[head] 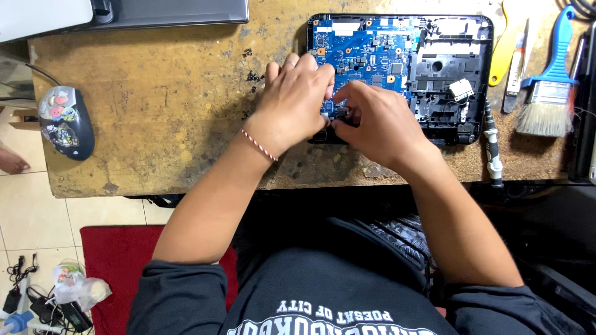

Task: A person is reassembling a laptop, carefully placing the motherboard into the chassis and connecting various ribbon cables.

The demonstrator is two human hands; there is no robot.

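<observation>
Left hand (292,102) and right hand (372,121) together, pinched on small part at near edge of board (366,49); grip unclear. Risk: slip could have cracked connector, knocked screws (251,77) off surface (155,111).

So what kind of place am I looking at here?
Probably a small electronics repair bench: an opened laptop with its blue circuit board bare, a dusting brush and a screwdriver on a worn table.

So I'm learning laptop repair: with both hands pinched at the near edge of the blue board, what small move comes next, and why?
Probably ease that small part gently free: left hand and right hand meet on it at the circuit board edge, inside the opened laptop base.
</observation>
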